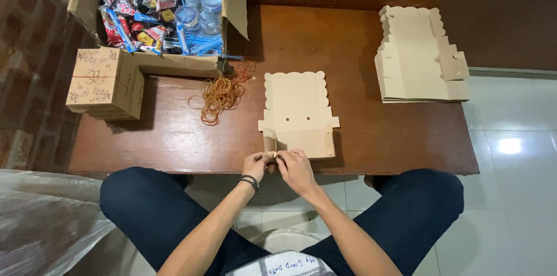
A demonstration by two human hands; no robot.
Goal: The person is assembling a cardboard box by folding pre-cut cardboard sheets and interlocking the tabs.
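Observation:
A flat tan cardboard box blank (297,110) with a scalloped far edge lies on the low wooden table (383,142). Its near left flap is raised. My left hand (257,166) and my right hand (294,169) meet at the table's near edge, both pinching that flap at the blank's near left corner. A dark bracelet is on my left wrist.
A stack of the same flat blanks (419,55) sits at the far right. A pile of orange rubber bands (223,93) lies left of the blank. An open carton (156,15) holds snack packets and water bottles. A folded tan box (105,83) stands at the left. My knees flank the table.

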